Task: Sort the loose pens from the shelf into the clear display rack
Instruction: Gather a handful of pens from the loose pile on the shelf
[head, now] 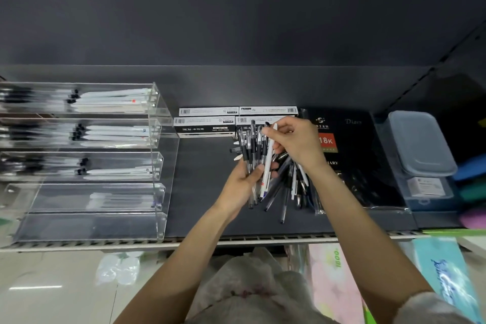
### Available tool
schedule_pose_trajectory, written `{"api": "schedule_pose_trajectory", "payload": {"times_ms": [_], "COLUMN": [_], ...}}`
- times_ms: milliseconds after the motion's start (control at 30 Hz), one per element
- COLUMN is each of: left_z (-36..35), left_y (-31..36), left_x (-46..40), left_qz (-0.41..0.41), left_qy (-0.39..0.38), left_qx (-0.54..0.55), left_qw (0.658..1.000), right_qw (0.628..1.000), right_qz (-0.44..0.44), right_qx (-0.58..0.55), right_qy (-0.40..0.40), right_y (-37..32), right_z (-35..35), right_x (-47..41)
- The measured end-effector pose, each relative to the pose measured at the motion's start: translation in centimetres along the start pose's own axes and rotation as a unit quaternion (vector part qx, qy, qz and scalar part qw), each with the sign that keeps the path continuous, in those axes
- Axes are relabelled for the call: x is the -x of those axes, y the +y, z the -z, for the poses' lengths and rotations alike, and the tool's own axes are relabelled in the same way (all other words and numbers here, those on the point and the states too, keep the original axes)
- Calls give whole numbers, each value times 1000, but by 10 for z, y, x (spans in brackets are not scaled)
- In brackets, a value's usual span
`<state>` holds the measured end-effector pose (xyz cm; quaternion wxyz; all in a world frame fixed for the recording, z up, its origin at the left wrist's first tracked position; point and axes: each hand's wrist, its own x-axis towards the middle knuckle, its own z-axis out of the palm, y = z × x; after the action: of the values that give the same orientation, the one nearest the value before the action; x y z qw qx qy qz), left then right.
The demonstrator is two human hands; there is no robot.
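Several clear black-grip pens [251, 155] fan from the gripping left hand [243, 181]; right hand [294, 139] fingers pinch a white pen [268, 163].

A stationery shop: a dark retail shelf [200, 192] carries a clear display rack [157, 155] of pens at the left of the frame, barcoded pen boxes [205, 127] at centre and wrapped diaries [355, 155] at the right.
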<state>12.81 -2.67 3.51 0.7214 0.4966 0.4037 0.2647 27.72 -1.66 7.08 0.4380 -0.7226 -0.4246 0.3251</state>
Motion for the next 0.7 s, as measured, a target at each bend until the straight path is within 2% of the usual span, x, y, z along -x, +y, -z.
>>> {"api": "schedule_pose_trajectory", "payload": {"times_ms": [100,233,333,433,533,700], "left_z": [-5,-6,-2,10,25,55], "left_y": [1,2,6,18,26,31], "left_x": [2,4,7,14,29,59], "left_qz": [-2,-1,-12,-33,-61,-72], "left_qy": [-7,15,78,141,205,276], "left_qx": [2,44,112,181,198,279], "left_qw": [1000,999,991,973,956,917], "right_qw": [1000,999,1000,999,996,991], "right_qz": [6,5,8,21,43,119], "right_qx": [2,-50,-21,-5,-35,-48], "right_qy": [-3,-16,-5,-49,-75,-48], "right_y": [1,-1,1,0,-9,-36], "right_z": [2,2,-4,-29,-67,-130], "right_x": [2,11,34,71,93,111]}}
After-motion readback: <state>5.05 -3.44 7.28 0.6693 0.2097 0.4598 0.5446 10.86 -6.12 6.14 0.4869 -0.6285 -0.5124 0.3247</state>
